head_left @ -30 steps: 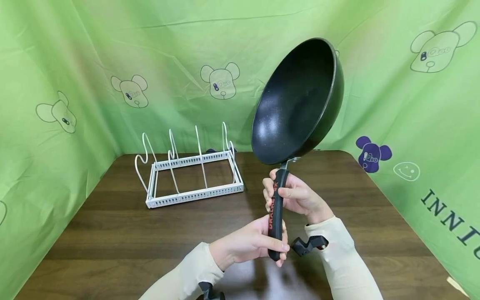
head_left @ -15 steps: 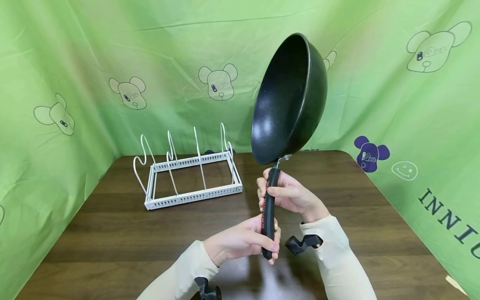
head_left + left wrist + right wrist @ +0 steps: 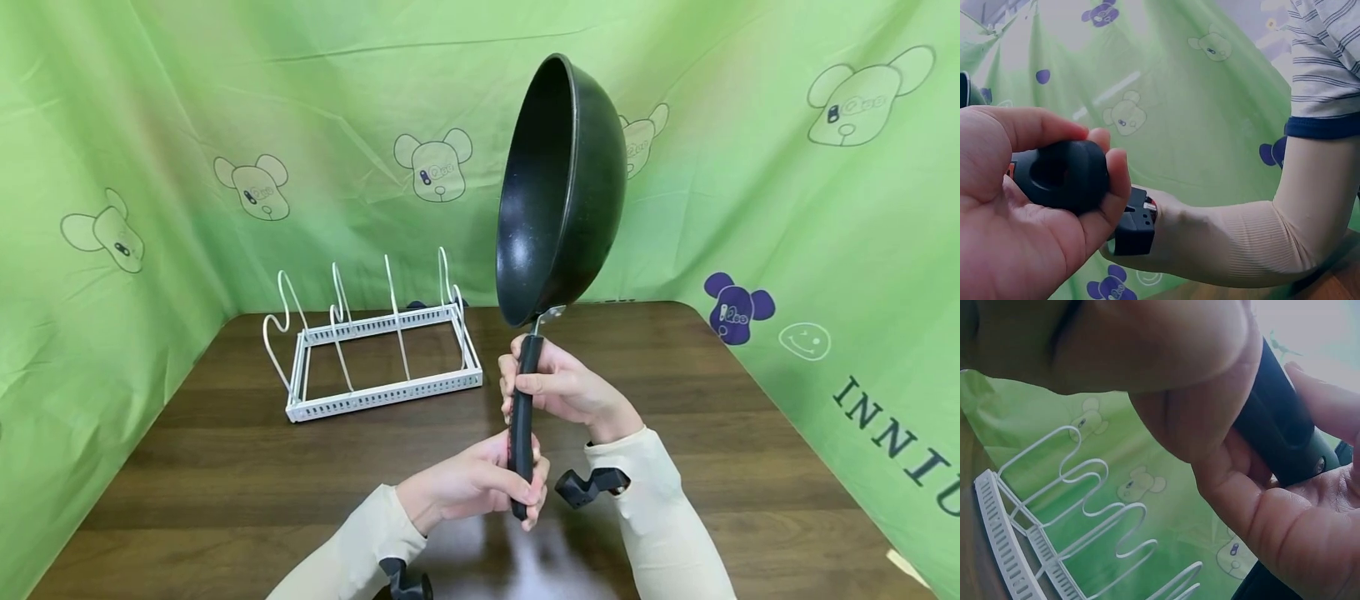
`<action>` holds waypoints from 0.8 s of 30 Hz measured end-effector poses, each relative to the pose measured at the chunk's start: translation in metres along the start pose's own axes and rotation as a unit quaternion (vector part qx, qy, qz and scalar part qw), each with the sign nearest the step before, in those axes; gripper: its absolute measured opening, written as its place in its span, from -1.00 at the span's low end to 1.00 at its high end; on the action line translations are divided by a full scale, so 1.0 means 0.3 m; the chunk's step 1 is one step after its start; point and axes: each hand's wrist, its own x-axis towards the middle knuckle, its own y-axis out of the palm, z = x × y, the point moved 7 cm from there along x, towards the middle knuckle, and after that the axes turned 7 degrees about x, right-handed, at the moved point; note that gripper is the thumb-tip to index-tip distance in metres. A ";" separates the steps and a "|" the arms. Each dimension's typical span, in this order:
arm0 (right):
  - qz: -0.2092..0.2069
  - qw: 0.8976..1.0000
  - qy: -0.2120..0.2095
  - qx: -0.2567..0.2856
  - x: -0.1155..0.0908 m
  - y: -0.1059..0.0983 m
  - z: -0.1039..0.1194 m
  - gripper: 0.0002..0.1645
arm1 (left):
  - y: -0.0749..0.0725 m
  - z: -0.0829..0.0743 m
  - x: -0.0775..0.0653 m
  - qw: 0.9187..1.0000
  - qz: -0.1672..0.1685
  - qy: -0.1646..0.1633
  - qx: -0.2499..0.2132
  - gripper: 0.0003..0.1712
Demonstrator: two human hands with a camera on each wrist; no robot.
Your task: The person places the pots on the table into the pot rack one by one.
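A black wok point(image 3: 595, 200) stands upright in the air in the head view, its hollow facing left and its rounded outside to the right. My right hand point(image 3: 573, 396) grips the upper part of its black handle point(image 3: 525, 417), just below the metal neck. Lower down, my left hand point(image 3: 472, 485) holds the handle's end, thumb across the near side. The left wrist view has the handle's butt point(image 3: 1094, 178) with a hole in it, wrapped by the fingers. In the right wrist view, fingers hide part of the handle point(image 3: 1282, 412).
A white wire pan rack point(image 3: 386, 399) with upright looped dividers stands left of the wok on the brown wooden table point(image 3: 225, 483). Green cloth point(image 3: 337, 108) printed with bear heads hangs behind and at both sides.
The wok has shifted left with both hands and turned about its handle, so more of its outside shows and less of its inside. Both grips stay the same.
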 end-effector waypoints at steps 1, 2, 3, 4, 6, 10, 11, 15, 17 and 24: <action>0.002 1.000 0.000 -0.001 0.003 0.003 -0.001 -0.80 | 0.002 0.000 -0.002 1.000 0.004 0.003 -0.002 -0.63; 0.004 1.000 -0.001 -0.003 0.006 0.006 -0.001 -0.80 | 0.004 -0.001 -0.004 1.000 0.008 0.007 -0.004 -0.63; 0.004 1.000 -0.002 -0.006 0.009 0.009 -0.002 -0.81 | 0.005 -0.003 -0.007 1.000 0.012 0.011 -0.004 -0.62; 0.004 1.000 -0.002 -0.010 0.013 0.012 -0.002 -0.81 | 0.006 -0.004 -0.010 1.000 0.015 0.015 -0.004 -0.62; 0.004 1.000 0.000 -0.018 0.020 0.019 -0.004 -0.82 | 0.007 -0.005 -0.017 1.000 0.022 0.021 -0.003 -0.62; -0.003 0.999 0.005 -0.037 0.037 0.034 -0.008 -0.79 | 0.003 -0.005 -0.033 0.999 0.032 0.027 0.003 -0.64; -0.003 0.999 0.007 -0.039 0.041 0.039 -0.010 -0.79 | 0.002 -0.004 -0.037 0.999 0.034 0.028 0.006 -0.64; -0.001 0.999 0.010 -0.045 0.054 0.049 -0.020 -0.79 | 0.003 -0.006 -0.052 0.999 0.039 0.035 0.011 -0.64; -0.001 0.999 0.009 -0.046 0.059 0.050 -0.024 -0.80 | 0.002 -0.007 -0.059 0.998 0.039 0.038 0.011 -0.65; 0.001 0.999 0.010 -0.046 0.082 0.050 -0.039 -0.81 | -0.004 -0.013 -0.077 0.998 0.040 0.052 0.008 -0.64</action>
